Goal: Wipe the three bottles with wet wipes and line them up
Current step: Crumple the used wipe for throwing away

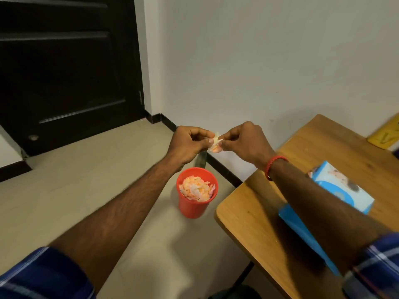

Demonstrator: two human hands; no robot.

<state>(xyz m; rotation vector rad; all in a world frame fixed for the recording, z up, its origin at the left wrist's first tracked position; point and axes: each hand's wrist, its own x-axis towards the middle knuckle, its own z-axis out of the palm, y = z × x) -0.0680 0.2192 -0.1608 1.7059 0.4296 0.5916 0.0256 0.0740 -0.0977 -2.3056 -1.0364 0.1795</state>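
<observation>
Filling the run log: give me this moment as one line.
left hand: pinching wipe | right hand: pinching wipe | wipe: crumpled, above red bin | bin: holds used wipes | bottles: not in view

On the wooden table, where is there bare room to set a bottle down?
The table is bare along its near-left corner, left of the blue wipes box, and behind that box towards the wall. The right arm crosses the middle; the yellow thing fills the far-right corner.

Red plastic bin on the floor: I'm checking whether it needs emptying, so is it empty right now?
No, the red plastic bin is filled near its rim with crumpled white and orange wipes.
</observation>
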